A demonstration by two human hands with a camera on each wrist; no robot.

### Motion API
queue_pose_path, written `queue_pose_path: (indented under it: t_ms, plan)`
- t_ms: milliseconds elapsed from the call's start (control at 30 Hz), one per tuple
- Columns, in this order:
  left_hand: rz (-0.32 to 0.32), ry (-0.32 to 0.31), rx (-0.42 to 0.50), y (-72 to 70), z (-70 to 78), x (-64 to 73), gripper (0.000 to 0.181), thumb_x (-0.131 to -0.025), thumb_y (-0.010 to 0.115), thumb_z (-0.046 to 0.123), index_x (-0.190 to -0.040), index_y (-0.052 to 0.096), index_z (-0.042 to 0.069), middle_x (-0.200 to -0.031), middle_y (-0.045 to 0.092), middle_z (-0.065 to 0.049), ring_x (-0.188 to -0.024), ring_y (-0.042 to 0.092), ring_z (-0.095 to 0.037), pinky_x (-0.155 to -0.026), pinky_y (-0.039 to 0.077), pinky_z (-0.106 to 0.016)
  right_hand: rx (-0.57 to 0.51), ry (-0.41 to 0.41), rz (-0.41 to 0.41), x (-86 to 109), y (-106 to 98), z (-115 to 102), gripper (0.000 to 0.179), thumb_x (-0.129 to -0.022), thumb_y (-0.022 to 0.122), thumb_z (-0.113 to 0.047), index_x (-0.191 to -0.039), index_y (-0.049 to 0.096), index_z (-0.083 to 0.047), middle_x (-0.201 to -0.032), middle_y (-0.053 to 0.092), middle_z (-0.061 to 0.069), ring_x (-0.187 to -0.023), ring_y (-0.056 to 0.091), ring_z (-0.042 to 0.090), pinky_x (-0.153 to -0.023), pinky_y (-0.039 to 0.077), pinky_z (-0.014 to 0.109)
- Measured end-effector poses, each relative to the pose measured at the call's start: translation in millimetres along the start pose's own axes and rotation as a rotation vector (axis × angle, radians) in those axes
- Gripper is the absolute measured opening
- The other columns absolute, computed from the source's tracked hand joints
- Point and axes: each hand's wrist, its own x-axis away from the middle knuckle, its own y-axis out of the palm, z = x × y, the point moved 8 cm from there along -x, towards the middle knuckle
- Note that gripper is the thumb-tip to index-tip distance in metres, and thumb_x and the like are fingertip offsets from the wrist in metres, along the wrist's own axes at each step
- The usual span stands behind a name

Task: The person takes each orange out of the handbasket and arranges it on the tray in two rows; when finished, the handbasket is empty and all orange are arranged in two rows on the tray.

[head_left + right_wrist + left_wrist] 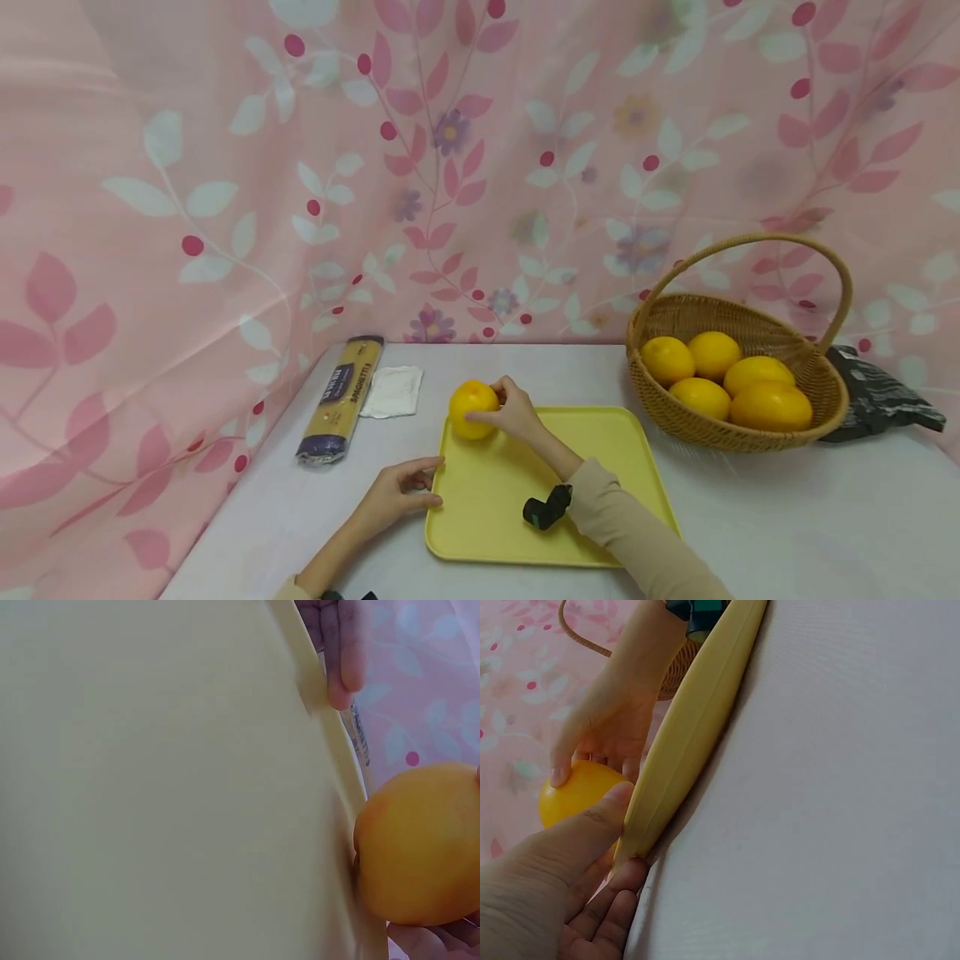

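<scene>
My right hand [517, 411] grips a round yellow-orange fruit [471, 407] between thumb and fingers at the far left corner of a yellow tray [517, 533]. In the right wrist view the fruit [420, 844] overlaps the tray's rim, with fingertips under its lower side. At the tray's left edge is my left hand [397, 493]. The left wrist view shows its thumb over the rim of the tray [686, 727] and fingers along the underside, pinching the edge. Beyond the tray in that view, my right hand [615, 712] spreads around the fruit.
A wicker basket [697, 437] with several yellow fruits [771, 407] stands to the right, beside a black bag [873, 396]. Left of the tray lie a spaghetti pack [341, 400] and a white square packet [393, 392]. A pink floral curtain [480, 167] hangs behind the table.
</scene>
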Motion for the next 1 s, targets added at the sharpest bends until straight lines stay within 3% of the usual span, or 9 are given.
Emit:
queue_pose_path:
  t_ms: [200, 533, 667, 833, 1000]
  plan:
    - [0.004, -0.005, -0.004, 0.8, -0.1, -0.5, 0.052, -0.074, 0.072, 0.006, -0.118, 0.051, -0.011, -0.103, 0.059, -0.020, -0.080, 0.057, -0.021, -0.076, 0.048, -0.029, 0.021, 0.015, 0.021, -6.3, 1, 24, 0.045, -0.069, 0.078, -0.021, -0.094, 0.047, 0.000, -0.095, 0.056, 0.008, -0.086, 0.053, 0.022, -0.076, 0.046, 0.031]
    - [0.009, -0.001, -0.018, -1.1, 4.7, -1.1, 0.051, -0.074, 0.071, 0.004, -0.118, 0.050, -0.012, -0.102, 0.059, -0.021, -0.080, 0.058, -0.022, -0.075, 0.048, -0.029, -0.029, 0.005, -0.044, -5.3, 6, 27, 0.052, -0.070, 0.077, -0.014, -0.107, 0.042, 0.002, -0.108, 0.050, 0.014, -0.104, 0.051, 0.032, -0.089, 0.041, 0.039]
    - [0.009, -0.019, -0.014, -1.6, 4.9, 0.4, 0.051, -0.074, 0.071, 0.004, -0.118, 0.050, -0.012, -0.102, 0.059, -0.021, -0.081, 0.057, -0.024, -0.076, 0.048, -0.029, 0.000, -0.001, -0.077, -1.4, 9, 25, 0.058, -0.069, 0.078, -0.015, -0.110, 0.040, 0.002, -0.110, 0.048, 0.014, -0.107, 0.048, 0.034, -0.091, 0.038, 0.042]
    - [-0.002, -0.043, -0.003, 0.2, 2.1, 3.1, 0.051, -0.075, 0.071, 0.005, -0.118, 0.050, -0.011, -0.102, 0.059, -0.021, -0.082, 0.057, -0.025, -0.077, 0.048, -0.029, 0.051, 0.016, -0.068, 3.0, 9, 25, 0.065, -0.068, 0.079, -0.019, -0.115, 0.039, 0.003, -0.116, 0.047, 0.017, -0.107, 0.048, 0.034, -0.090, 0.039, 0.043]
    - [0.003, -0.029, -0.002, 1.0, 3.3, 2.1, 0.052, -0.074, 0.071, 0.005, -0.118, 0.050, -0.011, -0.103, 0.059, -0.021, -0.081, 0.057, -0.024, -0.076, 0.048, -0.029, 0.044, 0.022, -0.035, 1.2, 6, 27, 0.074, -0.068, 0.079, -0.018, -0.124, 0.036, 0.006, -0.124, 0.043, 0.021, -0.109, 0.046, 0.035, -0.091, 0.038, 0.043]
